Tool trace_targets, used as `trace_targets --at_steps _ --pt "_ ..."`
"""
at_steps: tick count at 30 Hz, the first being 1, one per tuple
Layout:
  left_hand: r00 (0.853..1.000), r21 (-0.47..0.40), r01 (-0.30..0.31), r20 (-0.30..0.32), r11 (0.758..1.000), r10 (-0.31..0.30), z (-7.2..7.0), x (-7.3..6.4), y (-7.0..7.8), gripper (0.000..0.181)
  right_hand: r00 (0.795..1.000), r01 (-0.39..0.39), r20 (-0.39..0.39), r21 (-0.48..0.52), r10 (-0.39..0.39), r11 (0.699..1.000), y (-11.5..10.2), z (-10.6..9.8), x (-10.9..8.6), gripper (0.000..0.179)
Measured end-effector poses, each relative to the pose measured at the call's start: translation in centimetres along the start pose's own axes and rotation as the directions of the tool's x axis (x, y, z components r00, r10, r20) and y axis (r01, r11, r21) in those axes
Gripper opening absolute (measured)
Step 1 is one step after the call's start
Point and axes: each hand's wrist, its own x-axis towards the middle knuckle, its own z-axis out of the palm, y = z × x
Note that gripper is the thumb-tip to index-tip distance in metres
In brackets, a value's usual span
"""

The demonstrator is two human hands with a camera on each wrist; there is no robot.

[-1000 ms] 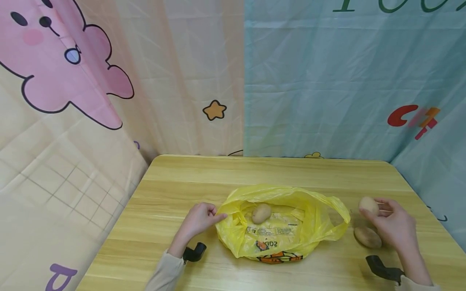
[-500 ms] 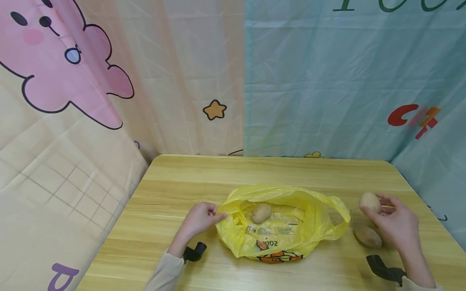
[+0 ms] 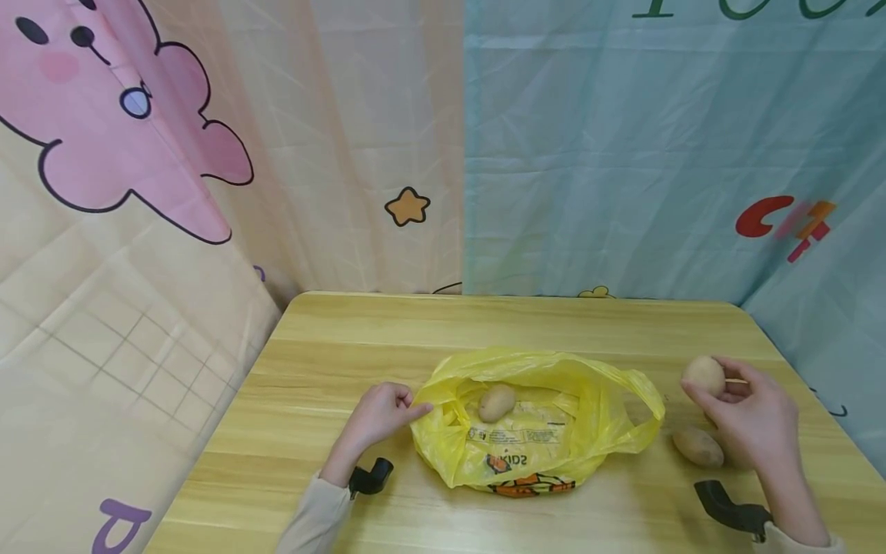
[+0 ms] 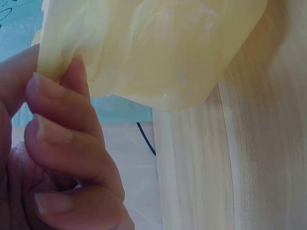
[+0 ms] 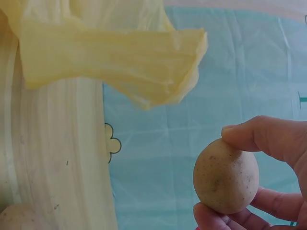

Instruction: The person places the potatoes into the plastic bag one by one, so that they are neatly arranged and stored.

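A yellow plastic bag [image 3: 595, 431] lies on the table with its mouth spread wide, one potato [image 3: 497, 403] inside it. My left hand [image 3: 381, 415] pinches the bag's left rim between thumb and forefinger, and the left wrist view shows the thin film [image 4: 158, 52] between them. To the right of the bag, my right hand [image 3: 754, 404] holds a second potato [image 3: 704, 375] between thumb and fingertips. In the right wrist view that potato [image 5: 226, 177] shows round and speckled. A third, browner potato [image 3: 697, 447] lies on the table below the right hand.
The wooden table [image 3: 332, 338] has rounded far corners. Patterned cloth curtains [image 3: 595, 154] hang behind it and at both sides. The bag's right handle loop [image 3: 651, 408] sticks out toward the right hand. A black wrist mount [image 3: 730, 509] sits on each forearm.
My right hand has lifted the held potato slightly, away from the one on the table. The left hand keeps its place at the bag's rim.
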Motion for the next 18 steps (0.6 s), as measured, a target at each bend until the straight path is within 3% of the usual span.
trace_targets --at_steps 12,18 --pt "1.0 0.002 -0.006 -0.002 1.0 0.006 -0.1 0.0 0.0 0.041 0.999 -0.031 0.01 0.029 0.031 0.999 -1.9 -0.4 -0.6 0.064" --pt "1.0 0.004 0.0 -0.001 1.0 0.0 0.0 0.0 -0.1 0.042 1.0 0.009 -0.022 0.07 -0.007 0.998 -2.6 -0.3 -0.8 0.061"
